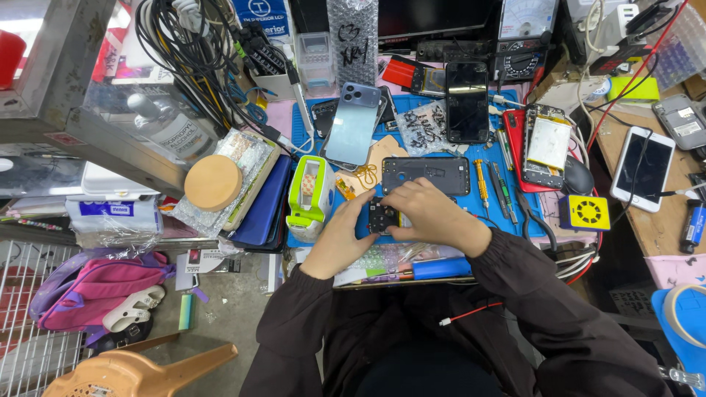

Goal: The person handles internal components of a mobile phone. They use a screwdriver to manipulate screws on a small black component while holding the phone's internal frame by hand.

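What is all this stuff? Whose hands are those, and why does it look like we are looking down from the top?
The picture comes from a small camera worn on a person's head, so you look down just as that person does. The two hands in dark sleeves are that person's own. The left hand and the right hand meet over a small dark phone part, holding it together just above a blue work mat. On the mat lie a black phone back cover, a light blue phone leaning up, a black phone and an opened red phone. Some screwdrivers lie to the right, and a green and white tape dispenser stands to the left. A tangle of black cables hangs farther back.
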